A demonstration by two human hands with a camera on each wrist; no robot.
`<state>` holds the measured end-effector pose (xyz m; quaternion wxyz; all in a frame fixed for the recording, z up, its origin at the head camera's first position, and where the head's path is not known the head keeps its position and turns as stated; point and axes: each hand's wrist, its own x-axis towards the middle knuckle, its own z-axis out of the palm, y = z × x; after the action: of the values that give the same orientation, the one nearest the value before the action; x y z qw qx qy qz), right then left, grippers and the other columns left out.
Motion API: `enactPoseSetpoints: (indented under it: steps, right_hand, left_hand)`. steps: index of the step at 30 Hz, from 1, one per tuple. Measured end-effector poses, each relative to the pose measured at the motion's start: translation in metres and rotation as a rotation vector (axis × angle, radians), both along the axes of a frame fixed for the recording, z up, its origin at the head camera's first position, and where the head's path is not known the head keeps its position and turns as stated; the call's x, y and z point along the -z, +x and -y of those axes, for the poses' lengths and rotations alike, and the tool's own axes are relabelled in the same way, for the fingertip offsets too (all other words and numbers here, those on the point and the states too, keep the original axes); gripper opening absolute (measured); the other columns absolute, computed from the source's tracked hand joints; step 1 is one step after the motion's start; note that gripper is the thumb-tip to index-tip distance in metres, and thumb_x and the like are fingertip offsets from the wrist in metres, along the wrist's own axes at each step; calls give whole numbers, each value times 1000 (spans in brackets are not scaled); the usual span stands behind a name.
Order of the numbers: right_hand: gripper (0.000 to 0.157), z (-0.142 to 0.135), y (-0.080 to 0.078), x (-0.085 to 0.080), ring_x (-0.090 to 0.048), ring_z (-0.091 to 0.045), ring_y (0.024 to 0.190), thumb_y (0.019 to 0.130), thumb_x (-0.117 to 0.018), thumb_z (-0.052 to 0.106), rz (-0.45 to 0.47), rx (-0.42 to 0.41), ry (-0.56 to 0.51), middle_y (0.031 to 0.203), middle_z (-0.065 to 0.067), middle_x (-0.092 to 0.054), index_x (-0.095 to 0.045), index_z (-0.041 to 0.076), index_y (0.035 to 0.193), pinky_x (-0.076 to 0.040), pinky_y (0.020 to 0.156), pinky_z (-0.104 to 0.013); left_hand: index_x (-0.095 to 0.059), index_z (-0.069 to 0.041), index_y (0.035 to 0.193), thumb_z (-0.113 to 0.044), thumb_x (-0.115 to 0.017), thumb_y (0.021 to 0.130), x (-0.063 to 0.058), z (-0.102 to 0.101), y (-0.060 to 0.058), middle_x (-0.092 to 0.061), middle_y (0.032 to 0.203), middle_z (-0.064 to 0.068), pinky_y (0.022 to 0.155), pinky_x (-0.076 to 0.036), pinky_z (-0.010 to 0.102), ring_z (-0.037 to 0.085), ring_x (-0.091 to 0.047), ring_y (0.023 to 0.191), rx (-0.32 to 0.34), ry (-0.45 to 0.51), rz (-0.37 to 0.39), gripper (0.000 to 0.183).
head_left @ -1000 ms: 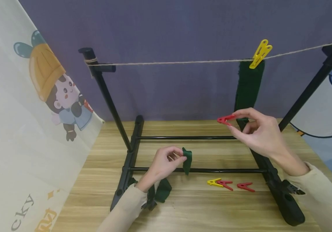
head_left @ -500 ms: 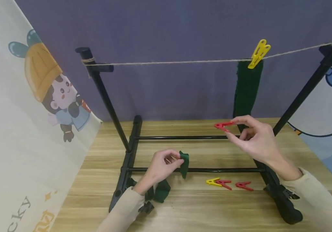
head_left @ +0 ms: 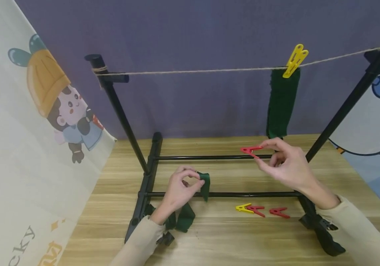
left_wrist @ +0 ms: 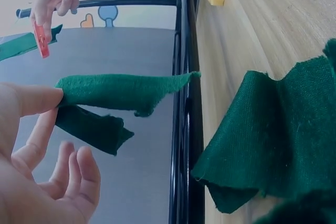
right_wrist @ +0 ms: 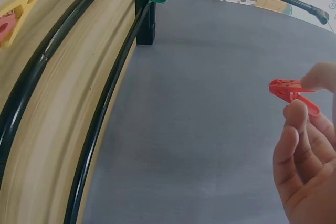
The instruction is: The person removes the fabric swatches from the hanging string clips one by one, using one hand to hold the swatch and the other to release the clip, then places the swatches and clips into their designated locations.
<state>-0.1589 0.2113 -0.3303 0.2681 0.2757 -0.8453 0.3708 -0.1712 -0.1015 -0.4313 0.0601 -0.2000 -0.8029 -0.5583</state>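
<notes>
My left hand pinches a folded strip of dark green cloth between thumb and forefinger, above the rack's front crossbar. Both ends of the strip hang free of the fingers. In my right hand a red clothespin is held by its handles, its nose pointing left. A twine line is strung between the rack's two posts. Toward its right side, a yellow clothespin fastens another green cloth strip that hangs down behind my right hand.
A black rack stands on the wooden table. In front of its crossbar lie a yellow clothespin and two red clothespins. More green cloth lies beside my left wrist. A grey-blue curtain hangs behind.
My right hand has moved down and left with the red clothespin. My left hand has shifted slightly left with the green cloth strip. The hanging strip stays in place.
</notes>
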Motion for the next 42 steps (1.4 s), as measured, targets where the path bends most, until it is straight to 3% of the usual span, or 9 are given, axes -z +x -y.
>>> enactPoseSetpoints:
  steps: [3,6,14,22,30,36,42]
  right_hand:
    - [45,-6,-6,14,-47,0,39,67,-83,0,16,12,11,56,13,-55,-64,13,106,-38,39,-18]
    - [46,-7,-8,22,-47,1,40,69,-84,5,29,10,20,54,15,-54,-63,18,108,-38,39,-18]
    - [42,15,8,10,-48,-2,39,66,-82,-7,56,-53,-2,57,9,-57,-64,4,102,-40,40,-19]
    - [42,4,-5,44,-45,3,39,73,-84,15,126,-47,46,50,19,-51,-64,25,109,-38,43,-18]
    - [33,6,-1,58,-43,0,40,79,-81,26,222,-79,84,51,19,-50,-66,30,108,-38,42,-19]
    - [32,6,1,66,-43,-1,40,78,-81,23,277,-113,64,52,18,-52,-67,28,107,-38,41,-19]
    - [29,4,4,74,-44,0,40,79,-81,27,326,-125,109,52,18,-52,-68,28,105,-38,39,-21]
  left_hand:
    - [-71,-18,87,-23,-77,83,0,1,0,-56,122,-2,62,-51,34,18,-57,99,-7,13,-5,9]
    - [-71,-20,86,-24,-76,84,2,3,1,-60,119,-9,64,-52,33,12,-59,97,3,4,11,7]
    - [-70,-24,92,-29,-72,87,-1,5,9,-66,87,-10,69,-52,35,11,-61,79,50,-51,77,7]
    - [-70,-24,97,-32,-71,88,6,9,9,-68,89,-11,69,-52,32,10,-62,80,80,-73,87,13]
    - [-68,-22,110,-31,-71,88,9,8,9,-70,89,-11,70,-52,30,11,-62,78,98,-88,94,24]
    - [-70,-27,99,-32,-70,88,12,5,10,-69,86,-14,70,-52,30,9,-63,77,121,-114,112,12]
    - [-68,-28,94,-33,-69,89,15,3,12,-68,83,-15,68,-51,30,9,-62,76,144,-149,116,7]
